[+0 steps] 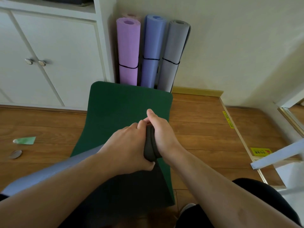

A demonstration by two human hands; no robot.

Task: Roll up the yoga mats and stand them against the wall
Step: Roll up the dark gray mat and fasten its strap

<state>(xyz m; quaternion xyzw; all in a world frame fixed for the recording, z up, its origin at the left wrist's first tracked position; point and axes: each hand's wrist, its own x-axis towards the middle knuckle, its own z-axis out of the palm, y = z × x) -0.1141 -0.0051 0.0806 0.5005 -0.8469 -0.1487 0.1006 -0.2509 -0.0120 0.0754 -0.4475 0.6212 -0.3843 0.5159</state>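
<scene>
Three rolled mats [148,51] already stand against the wall [230,46]; both hands, left [130,145] and right [162,134], clench the green mat's [125,106] near edge, floor-spread, rolling barely begun.

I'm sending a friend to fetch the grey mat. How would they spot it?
Find the white cupboard; rolled mats stand in the corner beside it. The grey mat is the rightmost, next to the blue mat. It is the only grey one there, tied with a black cord.

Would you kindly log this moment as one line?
phase: rolling | left hand and right hand: gripping the green mat's rolled end | done: three rolled mats against wall
</scene>
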